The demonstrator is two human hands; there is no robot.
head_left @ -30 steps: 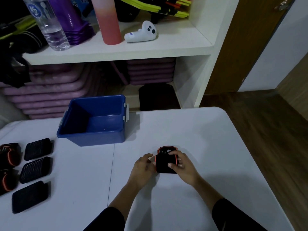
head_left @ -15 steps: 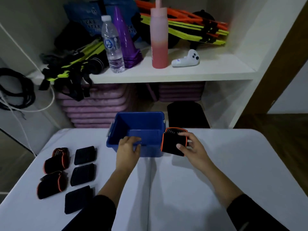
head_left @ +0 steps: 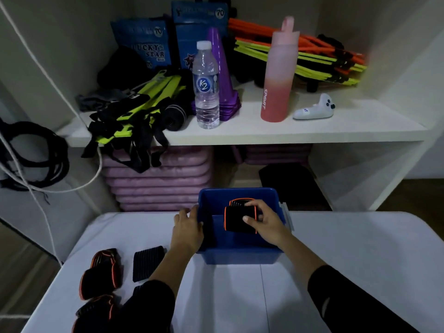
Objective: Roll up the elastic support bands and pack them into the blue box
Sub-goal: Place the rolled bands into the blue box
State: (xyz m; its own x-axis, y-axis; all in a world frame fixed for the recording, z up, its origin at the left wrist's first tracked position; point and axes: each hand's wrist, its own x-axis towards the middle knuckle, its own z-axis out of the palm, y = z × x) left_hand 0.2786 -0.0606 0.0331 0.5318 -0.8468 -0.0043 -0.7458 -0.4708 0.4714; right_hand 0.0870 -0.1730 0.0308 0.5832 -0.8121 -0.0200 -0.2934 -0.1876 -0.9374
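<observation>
Holding the rolled band (head_left: 240, 219) over the open blue box (head_left: 240, 254), your right hand (head_left: 266, 223) pinches it between thumb on the near face and fingers curled over the far top edge. The roll's long axis seems to run left to right, about in line with the box's width, and it sits just above the box's middle, with the floor directly beneath. Your left hand (head_left: 188, 230) is closed over the box's left rim, steadying it. The right hand alone carries the load, so the drop looks like a short straight lowering. More bands (head_left: 149, 263) wait on the surface (head_left: 336, 248), near left, closer to your left hand.
</observation>
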